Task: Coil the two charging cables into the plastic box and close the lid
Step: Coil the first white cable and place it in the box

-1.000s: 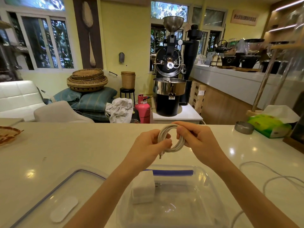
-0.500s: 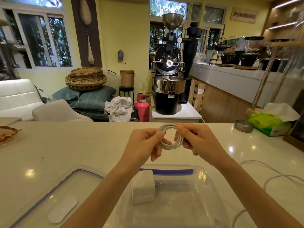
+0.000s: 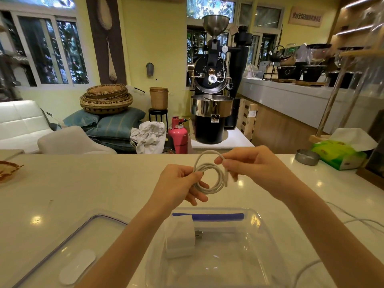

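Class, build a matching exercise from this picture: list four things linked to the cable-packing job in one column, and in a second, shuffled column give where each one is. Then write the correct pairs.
Things
1. coiled cable
2. white charger plug
3. lid
4. loose cable

Places
A. flat on the counter, left of the box
B. inside the clear plastic box
C. held up between both hands, above the box
D. trailing over the counter, right of the box

Pairs: 1-C, 2-B, 3-A, 4-D

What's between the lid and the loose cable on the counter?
In the head view, the open plastic box sits between the lid on the left and the loose cable on the right, with a white charger inside it.
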`<state>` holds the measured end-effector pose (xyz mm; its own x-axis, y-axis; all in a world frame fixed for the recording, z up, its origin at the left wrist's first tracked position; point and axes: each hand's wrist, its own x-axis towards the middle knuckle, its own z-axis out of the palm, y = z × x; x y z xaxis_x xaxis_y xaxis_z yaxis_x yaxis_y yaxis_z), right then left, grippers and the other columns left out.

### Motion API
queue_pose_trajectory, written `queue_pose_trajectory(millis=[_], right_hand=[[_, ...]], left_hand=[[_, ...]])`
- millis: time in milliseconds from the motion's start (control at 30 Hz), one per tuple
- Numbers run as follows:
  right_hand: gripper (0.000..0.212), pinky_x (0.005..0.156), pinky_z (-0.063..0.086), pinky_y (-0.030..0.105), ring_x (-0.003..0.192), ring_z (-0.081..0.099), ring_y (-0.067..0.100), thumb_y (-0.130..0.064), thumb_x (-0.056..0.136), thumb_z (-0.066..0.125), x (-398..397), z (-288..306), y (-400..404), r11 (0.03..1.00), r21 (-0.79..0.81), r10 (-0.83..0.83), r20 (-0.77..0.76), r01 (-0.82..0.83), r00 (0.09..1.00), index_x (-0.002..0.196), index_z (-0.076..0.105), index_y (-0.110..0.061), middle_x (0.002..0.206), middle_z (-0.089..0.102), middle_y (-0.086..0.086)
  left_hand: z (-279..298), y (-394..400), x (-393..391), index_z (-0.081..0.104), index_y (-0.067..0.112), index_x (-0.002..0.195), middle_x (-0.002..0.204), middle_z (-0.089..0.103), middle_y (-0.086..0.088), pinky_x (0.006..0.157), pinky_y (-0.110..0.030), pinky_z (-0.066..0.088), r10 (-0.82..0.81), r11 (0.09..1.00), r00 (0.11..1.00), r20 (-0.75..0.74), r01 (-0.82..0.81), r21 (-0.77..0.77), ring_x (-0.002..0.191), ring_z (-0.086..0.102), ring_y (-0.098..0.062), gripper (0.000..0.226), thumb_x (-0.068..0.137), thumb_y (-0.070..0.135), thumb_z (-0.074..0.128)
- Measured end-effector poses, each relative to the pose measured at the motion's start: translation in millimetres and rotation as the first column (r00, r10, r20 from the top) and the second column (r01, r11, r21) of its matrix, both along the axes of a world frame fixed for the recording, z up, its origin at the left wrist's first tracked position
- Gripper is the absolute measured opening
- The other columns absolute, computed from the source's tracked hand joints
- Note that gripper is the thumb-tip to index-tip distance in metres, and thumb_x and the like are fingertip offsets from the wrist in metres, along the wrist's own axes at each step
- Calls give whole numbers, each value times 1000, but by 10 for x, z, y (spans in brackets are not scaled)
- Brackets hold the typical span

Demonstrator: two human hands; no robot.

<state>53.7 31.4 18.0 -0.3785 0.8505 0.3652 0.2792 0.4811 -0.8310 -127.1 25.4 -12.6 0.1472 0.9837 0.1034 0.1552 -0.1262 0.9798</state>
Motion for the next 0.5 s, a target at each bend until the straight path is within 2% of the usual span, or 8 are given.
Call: queue_pose_trajectory(millis=[67, 133, 333, 433, 500], right_hand=[[18, 64, 55, 20, 63, 65, 11, -4, 84, 57, -76, -82, -9, 1000, 10, -7, -111, 8, 994, 89, 70, -16, 68, 69, 2], [20, 67, 56, 24, 67, 66, 16, -1, 82, 59, -146, -162, -14, 992, 104, -51, -140, 65, 989, 91, 69, -17, 74, 69, 7], [30, 64, 39, 7, 77, 51, 1, -10, 74, 70, -164, -321, 18, 879, 400, -254, -71, 261, 965, 90, 63, -35, 77, 61, -24], [27, 69, 38, 8, 81, 50, 5, -13, 73, 72, -177, -385, 21, 783, 504, -369, -94, 364, 925, 91, 63, -32, 79, 58, -22], [27, 70, 43, 9, 84, 53, 7, -12, 72, 73, -178, -389, 20, 802, 433, -393, -134, 411, 910, 88, 65, -32, 83, 59, -15]], left_hand=[[7, -19, 7, 68, 12, 78, 55, 72, 3, 34, -15, 43, -21, 1000, 999, -31, 21, -12, 46, 67, -14, 20, 90, 14, 52], [9, -33, 18, 68, 13, 81, 55, 72, 5, 32, -14, 40, -28, 999, 998, -55, 27, -20, 48, 68, -15, 19, 91, 16, 51], [46, -30, 2, 68, 10, 87, 52, 69, 4, 34, -14, 43, -29, 998, 999, 16, 30, -48, 49, 69, -15, 18, 90, 18, 52], [47, -40, 20, 67, 10, 89, 52, 69, 4, 38, -17, 48, -49, 997, 997, 67, 53, -62, 49, 68, -15, 18, 91, 17, 51], [41, -50, 33, 67, 11, 87, 52, 68, 3, 39, -18, 51, -50, 996, 994, 102, 57, -62, 47, 68, -15, 18, 91, 15, 51]])
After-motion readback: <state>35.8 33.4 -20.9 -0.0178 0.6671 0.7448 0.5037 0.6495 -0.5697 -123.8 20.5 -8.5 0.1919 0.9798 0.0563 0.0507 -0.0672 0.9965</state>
